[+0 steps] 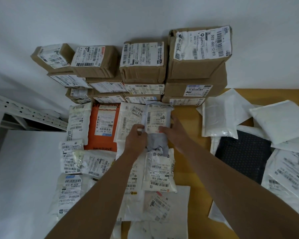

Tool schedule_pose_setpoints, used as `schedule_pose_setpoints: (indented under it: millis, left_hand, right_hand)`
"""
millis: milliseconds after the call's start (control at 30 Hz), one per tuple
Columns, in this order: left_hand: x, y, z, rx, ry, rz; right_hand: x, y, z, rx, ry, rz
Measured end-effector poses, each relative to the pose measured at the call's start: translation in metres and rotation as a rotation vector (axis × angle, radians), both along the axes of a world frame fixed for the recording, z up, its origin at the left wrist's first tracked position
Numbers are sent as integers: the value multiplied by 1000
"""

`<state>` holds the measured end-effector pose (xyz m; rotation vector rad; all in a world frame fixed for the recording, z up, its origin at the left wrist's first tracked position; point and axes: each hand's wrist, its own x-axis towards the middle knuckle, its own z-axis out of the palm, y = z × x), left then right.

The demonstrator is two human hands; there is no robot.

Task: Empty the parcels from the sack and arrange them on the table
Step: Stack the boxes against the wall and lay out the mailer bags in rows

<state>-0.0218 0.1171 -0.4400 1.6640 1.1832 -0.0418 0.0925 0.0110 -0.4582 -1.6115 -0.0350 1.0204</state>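
A grey mailer bag parcel (158, 118) with a white label lies at the middle of the wooden table (195, 163). My left hand (135, 138) grips its lower left edge and my right hand (175, 131) holds its right side. Flat white mailers lie in rows around it, among them an orange parcel (103, 125) to the left and a labelled white bag (160, 171) just below my hands. Brown cardboard boxes (143, 62) are stacked against the wall behind. No sack is in view.
Loose white mailers (219, 118) and a black dotted mailer (243, 152) lie in a pile on the right. A white metal shelf frame (24, 111) stands at the left, off the table. Bare wood shows between the two groups.
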Motion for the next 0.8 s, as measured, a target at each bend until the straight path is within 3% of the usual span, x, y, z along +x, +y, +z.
schedule_pose_setpoints:
  millis: [200, 667, 800]
  left_hand:
    - [-3, -1, -5, -59, -3, -88]
    - [1, -3, -15, 158, 148, -247]
    - [1, -6, -18, 225, 189, -286]
  right_hand:
    - [5, 2, -8, -82, -56, -86]
    - [-6, 10, -25, -236, -58, -56]
    - [-8, 13, -30, -281, -144, -40]
